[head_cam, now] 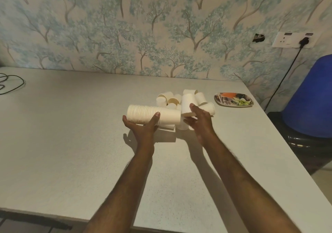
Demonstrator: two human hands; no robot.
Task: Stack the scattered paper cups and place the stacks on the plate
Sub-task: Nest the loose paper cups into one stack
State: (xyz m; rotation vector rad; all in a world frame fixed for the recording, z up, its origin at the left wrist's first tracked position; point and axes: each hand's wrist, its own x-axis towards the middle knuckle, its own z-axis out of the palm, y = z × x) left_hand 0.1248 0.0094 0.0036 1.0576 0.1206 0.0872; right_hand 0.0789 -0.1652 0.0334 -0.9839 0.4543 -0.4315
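Observation:
A long stack of cream paper cups [143, 115] lies sideways just above the table, rims to the left, with my left hand [143, 126] gripping it from below. My right hand [199, 120] holds a single paper cup [187, 104] beside the stack's closed end. Behind both hands several loose paper cups [172, 99] lie in a heap on the table. A patterned plate [233, 98] with orange and floral print sits to the right of the heap, with no cups on it.
The grey table [89, 134] runs to the wall. A black cable [10, 83] curls at its far left. A blue container [310, 98] stands off the right edge, under a wall socket [294, 39] with a plugged lead.

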